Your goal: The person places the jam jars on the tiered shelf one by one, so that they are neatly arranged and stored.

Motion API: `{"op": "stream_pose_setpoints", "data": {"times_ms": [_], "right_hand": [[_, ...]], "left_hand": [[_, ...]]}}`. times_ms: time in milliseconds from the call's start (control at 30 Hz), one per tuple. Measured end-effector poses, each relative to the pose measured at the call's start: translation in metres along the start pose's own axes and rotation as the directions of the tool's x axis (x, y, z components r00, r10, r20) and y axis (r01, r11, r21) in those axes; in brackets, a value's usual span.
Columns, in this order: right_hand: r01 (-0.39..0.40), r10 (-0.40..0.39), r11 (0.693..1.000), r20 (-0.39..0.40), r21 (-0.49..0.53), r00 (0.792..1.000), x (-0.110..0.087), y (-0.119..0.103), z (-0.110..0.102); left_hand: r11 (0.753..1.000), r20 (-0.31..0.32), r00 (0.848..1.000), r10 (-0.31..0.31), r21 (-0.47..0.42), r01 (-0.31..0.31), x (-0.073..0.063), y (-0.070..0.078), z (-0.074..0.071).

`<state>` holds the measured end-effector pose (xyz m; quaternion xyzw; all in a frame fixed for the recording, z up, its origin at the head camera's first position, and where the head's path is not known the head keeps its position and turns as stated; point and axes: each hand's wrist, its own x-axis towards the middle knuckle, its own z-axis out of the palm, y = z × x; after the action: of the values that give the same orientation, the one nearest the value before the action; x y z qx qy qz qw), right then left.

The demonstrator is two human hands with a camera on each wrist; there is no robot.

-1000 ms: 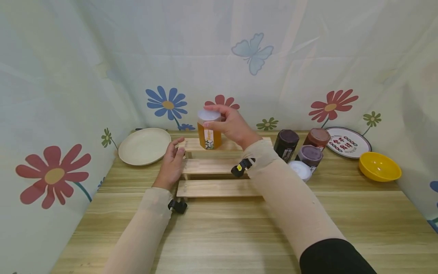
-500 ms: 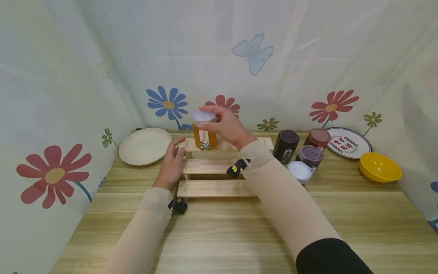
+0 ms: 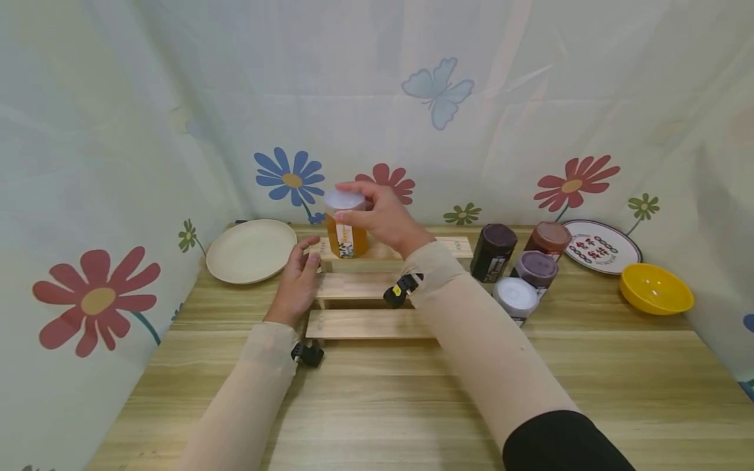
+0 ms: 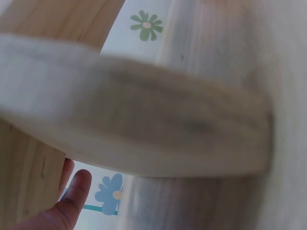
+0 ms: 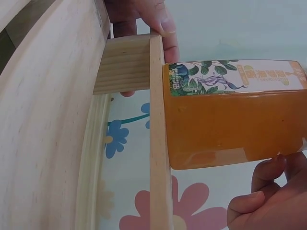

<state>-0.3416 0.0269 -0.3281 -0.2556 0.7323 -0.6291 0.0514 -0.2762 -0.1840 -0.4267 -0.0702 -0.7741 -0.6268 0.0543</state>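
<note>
My right hand (image 3: 389, 219) holds an amber honey jar (image 3: 347, 232) near its white lid, thumb in front and fingers behind. The jar stands upright towards the left of the top board of a three-tier wooden rack (image 3: 371, 325). In the right wrist view, the base of the jar (image 5: 225, 127) meets the edge of that board. At the rack's left end, my left hand (image 3: 298, 281) grips the top board; its thumb lies on the edge in the right wrist view. Wooden parts fill much of the left wrist view, with fingertips (image 4: 76, 189) at lower left.
Right of the rack stand several jars: a dark one (image 3: 493, 252), a reddish one (image 3: 549, 239), a purple-lidded one (image 3: 536, 268) and a white-lidded one (image 3: 516, 297). Beyond them are a printed plate (image 3: 601, 245) and a yellow bowl (image 3: 656, 289). A cream plate (image 3: 252, 252) lies left.
My right hand has shifted the honey jar left along the top board towards the left end. The left hand has stayed at the rack's end.
</note>
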Motion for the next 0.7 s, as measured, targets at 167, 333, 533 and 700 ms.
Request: {"op": "stream_pose_setpoints", "data": {"times_ms": [167,333,533,700], "right_hand": [[0.006,-0.006,1.0,-0.005,-0.013,1.0,0.0014,-0.0001,0.0038],[-0.015,0.014,0.998,-0.022,-0.053,1.0,0.0002,-0.0036,0.0062],[-0.023,0.022,0.997,-0.018,-0.071,1.0,0.0005,-0.0056,0.007],[-0.007,0.008,0.997,0.011,-0.082,1.0,0.0006,-0.0049,0.004]], "left_hand": [[1.0,-0.004,1.0,-0.014,-0.003,0.014,0.0003,-0.001,-0.0005],[1.0,-0.008,1.0,-0.017,0.0,0.017,0.0001,0.0004,-0.0003],[1.0,-0.015,1.0,-0.021,-0.02,0.021,-0.0003,0.0026,-0.0003],[1.0,-0.01,1.0,-0.007,-0.01,0.007,0.0008,-0.0006,-0.0003]]}}
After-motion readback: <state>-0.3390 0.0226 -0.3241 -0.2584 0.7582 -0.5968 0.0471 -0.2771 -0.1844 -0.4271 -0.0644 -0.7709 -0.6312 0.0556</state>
